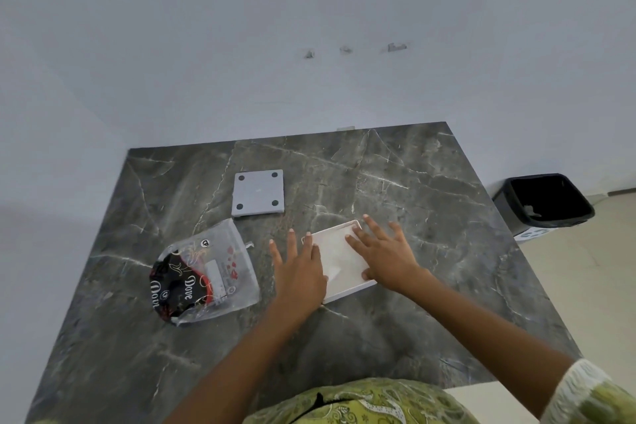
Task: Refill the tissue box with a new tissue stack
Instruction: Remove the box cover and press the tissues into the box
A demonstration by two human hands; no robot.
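Observation:
A white tissue box (pixel 339 253) lies on the dark marble table (pixel 430 203), with a white tissue stack filling its open face. My left hand (pixel 299 272) rests flat on the box's left edge, fingers spread. Over the right part of the stack lies my right hand (pixel 383 253), also flat, with its thumb at the near right rim. A grey square lid (pixel 258 193) with a black dot at each corner lies apart, farther back on the table. To the left sits an opened clear plastic tissue wrapper (pixel 206 277) printed with "Dove".
A black waste bin (pixel 543 205) stands on the floor beyond the table's right edge. The grey wall rises directly behind the table. The table's near edge runs just in front of my green patterned clothing (pixel 361 403).

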